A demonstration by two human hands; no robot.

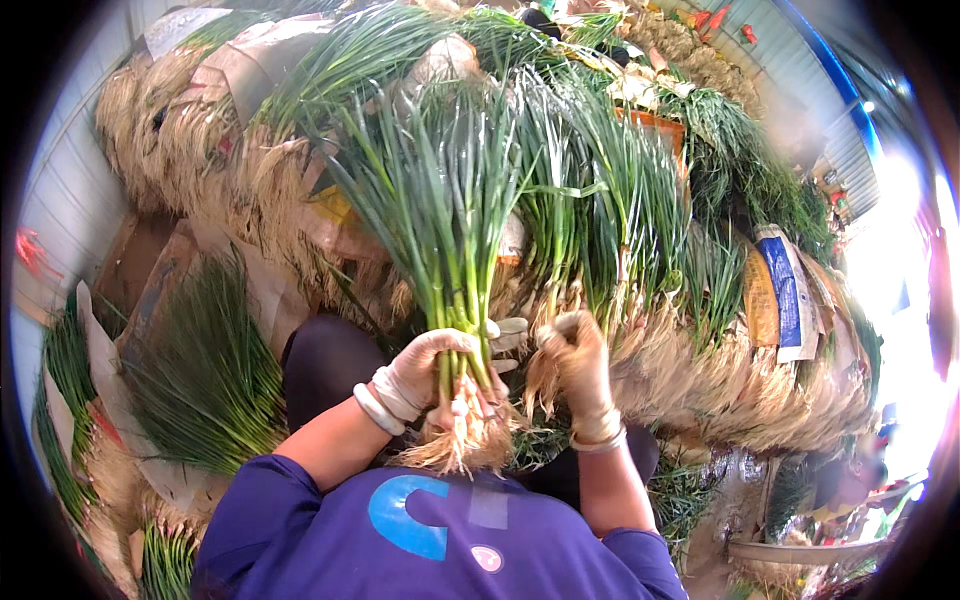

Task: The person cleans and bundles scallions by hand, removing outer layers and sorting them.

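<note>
Taking the held bunch as the dial's centre, a person's gloved left hand (428, 365) is gripping a bunch of long green stalks (454, 265) low down, just above its roots; the fingers are wrapping round the pale lower stems and closing firmly on them, with some white fingertips showing at the far side; the leaves are fanning out toward 12 o'clock while the pale roots (462, 430) are hanging toward 6 o'clock, near the purple shirt (320, 525); this low hold is probably keeping the stems gathered and leaving the root end exposed; at 4 o'clock the gloved right hand (578, 352) is hovering just beside the bunch, apart from it, its fingers curling inward; whether they are pinching anything one cannot tell; toward 3 o'clock a row of similar bunches (635, 215) is lying with leaves up and roots toward the person, seemingly so aligned for order; beyond it a blue-and-white bag (788, 300) is resting on the row; at 10 o'clock a mass of tan roots (180, 135) is spreading; at 8 o'clock a heap of dark green leaves (215, 370) is lying near the person's knee (330, 365).
</note>
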